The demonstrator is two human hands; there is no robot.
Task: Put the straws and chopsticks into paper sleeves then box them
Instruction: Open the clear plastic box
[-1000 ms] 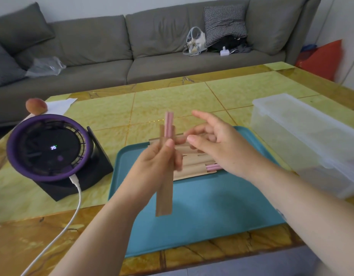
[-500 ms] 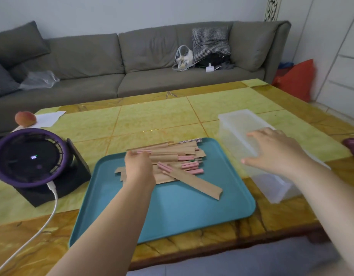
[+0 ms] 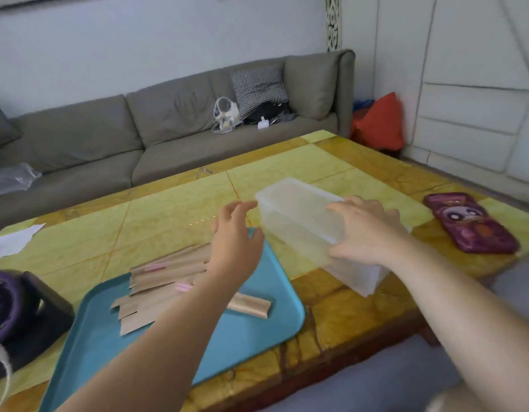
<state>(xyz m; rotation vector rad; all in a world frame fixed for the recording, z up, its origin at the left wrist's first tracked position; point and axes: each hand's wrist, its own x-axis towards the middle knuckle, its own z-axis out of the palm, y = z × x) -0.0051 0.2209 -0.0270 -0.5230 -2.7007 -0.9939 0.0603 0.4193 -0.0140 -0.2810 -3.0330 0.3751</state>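
The left hand [image 3: 236, 233] hovered at the middle of the frame over the far right corner of the teal tray [image 3: 257, 337], fingers loosely spread and holding nothing, their tips close to the clear lidded box [image 3: 290, 212]. The right hand [image 3: 367, 230] lay on the box right of center, fingers over the lid and thumb down its near side, seemingly clasping it. The box sat on the yellow surface [image 3: 168, 215], just right of the tray.

Brown paper sleeves [image 3: 168, 272] were heaped on the tray, partly hidden by the left forearm. Two pink straw ends [image 3: 156, 266] poked out of the heap, and one sleeve [image 3: 251, 303] lay apart nearer the bottom. Blur kept the heap from being counted. One phone in a purple case [image 3: 471, 224] lay at the right, one purple fan [image 3: 1, 307] at the left edge.
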